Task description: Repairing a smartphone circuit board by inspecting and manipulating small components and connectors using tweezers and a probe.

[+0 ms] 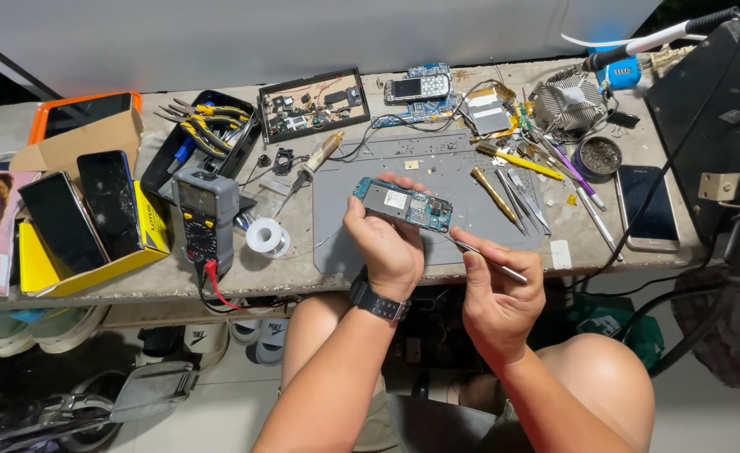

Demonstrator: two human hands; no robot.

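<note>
Above the grey work mat [437, 168], a blue circuit board [403, 204] sits clamped in the left hand [384, 243], tilted over the counter [303, 273] edge. Just right of it, the right hand [497, 295] pinches metal tweezers [485, 259], tips touching the board's lower corner. Screwdrivers [504, 180] lie further right; a multimeter [205, 220] and solder spool [265, 236] lie left.

Workbench [177, 281] bears grey mat [345, 210], multimeter [206, 218] (grey), solder spool [265, 236].
</note>
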